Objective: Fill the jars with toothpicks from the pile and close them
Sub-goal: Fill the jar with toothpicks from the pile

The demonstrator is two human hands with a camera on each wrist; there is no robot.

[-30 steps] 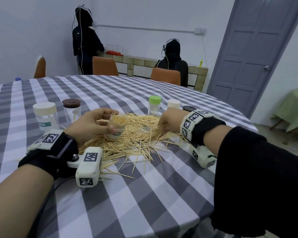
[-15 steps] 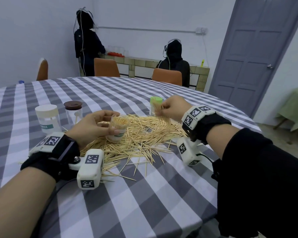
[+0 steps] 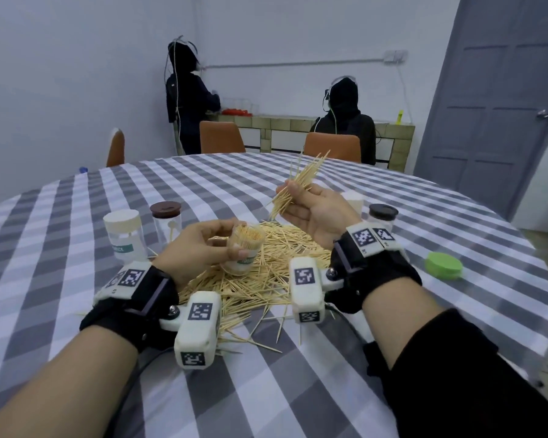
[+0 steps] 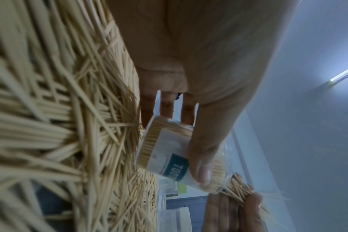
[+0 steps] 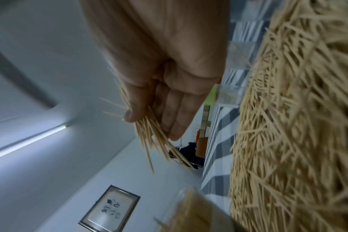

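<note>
While left hand [image 3: 203, 245] holds jar [image 3: 246, 251], toothpicks [image 3: 298, 184] above

Cool, even indoor light fills the room, casting only soft shadows under the wrist-worn cameras on the checked table [image 3: 329, 390]. Wide-angle bending curves the table's far edge and the door [image 3: 500, 99] in the head view. Ceiling tube lights [image 5: 28, 142] glare in both wrist views, where the nearest toothpicks [image 4: 40, 109] smear into blur at the frame edges.

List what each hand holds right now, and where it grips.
Left hand: open jar packed with toothpicks, gripped round its side wall. Right hand: loose bunch of toothpicks, pinched near mid-length between thumb and fingers.
</note>
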